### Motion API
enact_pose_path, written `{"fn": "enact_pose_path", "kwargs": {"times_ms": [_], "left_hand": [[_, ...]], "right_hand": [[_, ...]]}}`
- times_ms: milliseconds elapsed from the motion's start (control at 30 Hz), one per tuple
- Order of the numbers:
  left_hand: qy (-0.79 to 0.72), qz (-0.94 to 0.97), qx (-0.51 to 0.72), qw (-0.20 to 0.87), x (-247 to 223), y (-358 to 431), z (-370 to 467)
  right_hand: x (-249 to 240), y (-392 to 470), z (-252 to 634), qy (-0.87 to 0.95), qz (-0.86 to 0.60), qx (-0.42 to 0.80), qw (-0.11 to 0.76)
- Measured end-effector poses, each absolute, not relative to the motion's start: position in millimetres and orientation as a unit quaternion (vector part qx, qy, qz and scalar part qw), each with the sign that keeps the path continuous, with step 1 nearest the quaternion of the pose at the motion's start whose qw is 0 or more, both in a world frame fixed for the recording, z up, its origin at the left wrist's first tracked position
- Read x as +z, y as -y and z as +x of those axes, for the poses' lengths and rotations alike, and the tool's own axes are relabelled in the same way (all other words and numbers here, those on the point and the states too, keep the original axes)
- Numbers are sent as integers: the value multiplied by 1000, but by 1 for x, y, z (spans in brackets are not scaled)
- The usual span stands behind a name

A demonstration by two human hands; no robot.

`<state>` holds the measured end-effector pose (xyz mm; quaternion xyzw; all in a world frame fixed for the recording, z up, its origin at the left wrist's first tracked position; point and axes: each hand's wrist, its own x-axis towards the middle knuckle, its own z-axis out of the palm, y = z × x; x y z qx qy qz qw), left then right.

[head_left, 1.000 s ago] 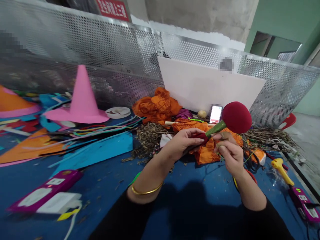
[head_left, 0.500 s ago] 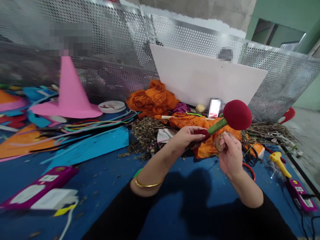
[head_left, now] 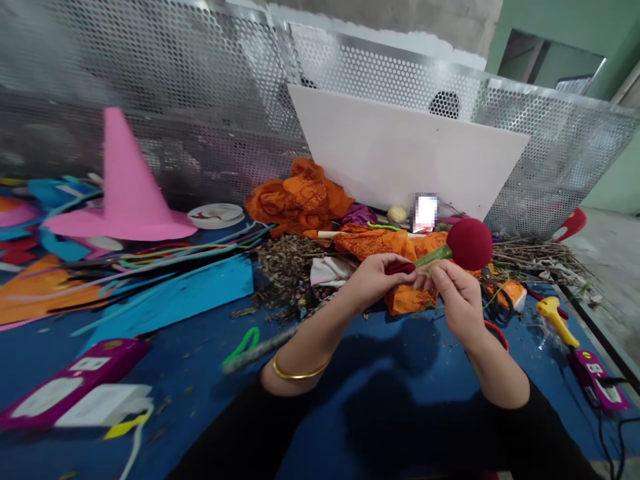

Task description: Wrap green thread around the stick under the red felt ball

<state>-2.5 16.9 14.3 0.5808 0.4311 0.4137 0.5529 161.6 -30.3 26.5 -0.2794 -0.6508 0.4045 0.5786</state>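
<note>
Bare blue tabletop [head_left: 200, 393] before clutter

Light: I see bright, even daylight | Shadow: soft one on blue table [head_left: 400, 373] at 6 o'clock | Blur: edges at 9 o'clock smeared | Distortion: wide-angle bowing of mesh fence [head_left: 200, 87] at 12 o'clock

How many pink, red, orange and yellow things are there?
Pink cone hat: 1
Red ball on green stem, held by left hand and right hand: 1
Orange cloth heaps: 2
Yellow glue gun: 1
Total: 5
</note>
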Motion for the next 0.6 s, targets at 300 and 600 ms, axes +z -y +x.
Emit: {"fn": "enact_pose_path", "kwargs": {"times_ms": [300,600], "left_hand": [[-478,656,389,435,12,-15,1],[-503,697,344,378,4,-9,10]], "right_hand": [[37,13,186,770,-287,253,510],[31,0,187,783,-258,285,489]]}}
